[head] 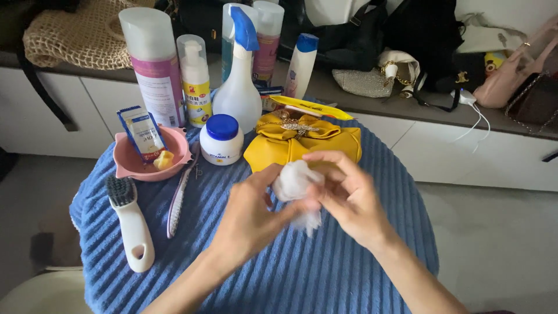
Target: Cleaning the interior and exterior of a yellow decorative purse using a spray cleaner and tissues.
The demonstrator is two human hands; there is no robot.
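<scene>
Both hands meet over the middle of a round table draped in a blue ribbed towel (349,273). My left hand (253,212) and my right hand (349,197) together pinch a wad of white cotton (295,181), pulling at it between the fingertips. Just beyond the hands lies a yellow leather purse (279,145) with a big bow and a glittery ornament. A white jar with a blue lid (221,139) stands left of the purse.
A pink bowl (125,163) holds a small packet and a yellow piece. A white-handled brush (131,224) and a thin metal tool (177,203) lie at left. Spray bottles and cans (238,87) stand behind. Bags crowd the grey shelf (442,110) beyond.
</scene>
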